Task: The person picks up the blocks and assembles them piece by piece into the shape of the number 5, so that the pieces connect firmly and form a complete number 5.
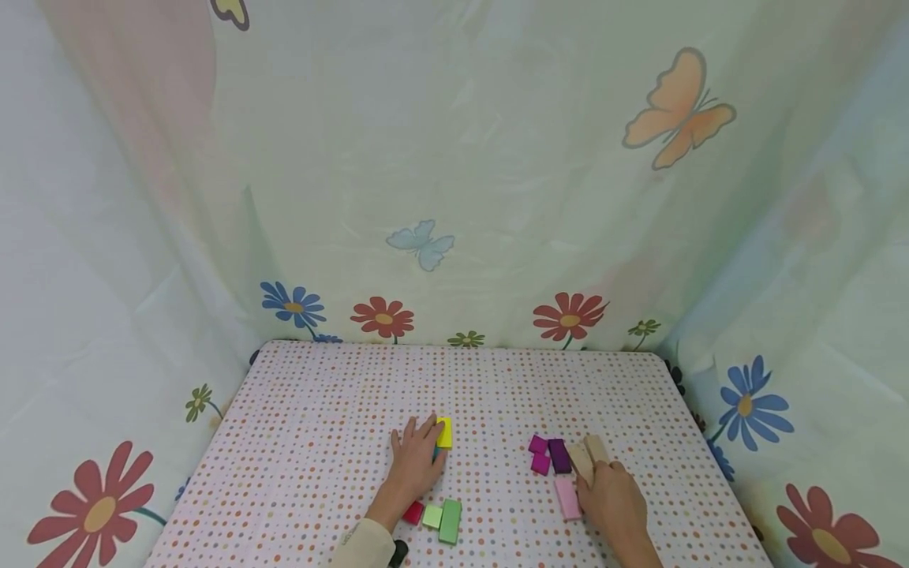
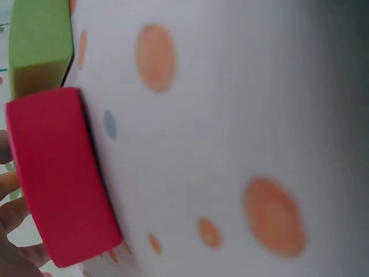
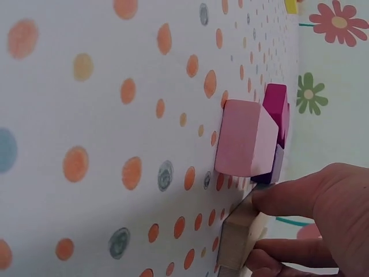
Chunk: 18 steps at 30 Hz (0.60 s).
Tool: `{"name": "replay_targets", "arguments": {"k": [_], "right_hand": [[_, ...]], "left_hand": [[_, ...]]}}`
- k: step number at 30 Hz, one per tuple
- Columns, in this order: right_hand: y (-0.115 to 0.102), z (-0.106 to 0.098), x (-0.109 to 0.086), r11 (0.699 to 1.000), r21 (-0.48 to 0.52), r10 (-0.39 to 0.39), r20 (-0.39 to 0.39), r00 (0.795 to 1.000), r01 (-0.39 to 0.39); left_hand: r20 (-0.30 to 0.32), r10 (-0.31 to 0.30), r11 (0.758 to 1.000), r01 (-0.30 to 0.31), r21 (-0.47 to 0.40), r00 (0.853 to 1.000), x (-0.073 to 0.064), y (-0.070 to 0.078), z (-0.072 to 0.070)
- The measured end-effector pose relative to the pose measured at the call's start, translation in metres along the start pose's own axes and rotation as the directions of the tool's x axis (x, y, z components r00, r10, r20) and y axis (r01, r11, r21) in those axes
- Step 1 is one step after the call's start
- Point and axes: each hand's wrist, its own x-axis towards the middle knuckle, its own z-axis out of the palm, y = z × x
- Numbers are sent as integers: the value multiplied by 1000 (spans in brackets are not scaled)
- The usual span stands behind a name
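My left hand point(image 1: 414, 464) lies over the left middle of the table, fingers spread. Its index fingertip touches a yellow block point(image 1: 445, 434), and the thumb is beside a mostly covered blue block point(image 1: 436, 453). On the right, my right hand point(image 1: 615, 498) grips a plain wooden block point(image 3: 238, 235), thumb on one side and curled fingers on the other. Another wooden block point(image 1: 596, 448) stands right by those fingers. Left of this hand are a pink block point(image 1: 567, 498), a dark purple block point(image 1: 559, 456) and two magenta blocks point(image 1: 540, 463).
Near my left forearm sit a red block point(image 2: 63, 173), a light green block point(image 1: 432, 517) and a longer green block point(image 1: 450, 522). A dotted cloth covers the table point(image 1: 341, 386). Curtains with flowers and butterflies point(image 1: 497, 158) hang behind it and along both sides.
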Motion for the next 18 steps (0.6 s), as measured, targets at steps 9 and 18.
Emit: {"name": "replay_targets", "arguments": {"k": [9, 18], "right_hand": [[1, 3, -2, 999, -28, 44, 12, 999, -44], [1, 1, -4, 999, -20, 28, 9, 1000, -28]], "left_hand": [[-24, 16, 1000, -16, -6, 1000, 0, 3, -1], [-55, 10, 1000, -10, -3, 998, 3, 0, 5]]}}
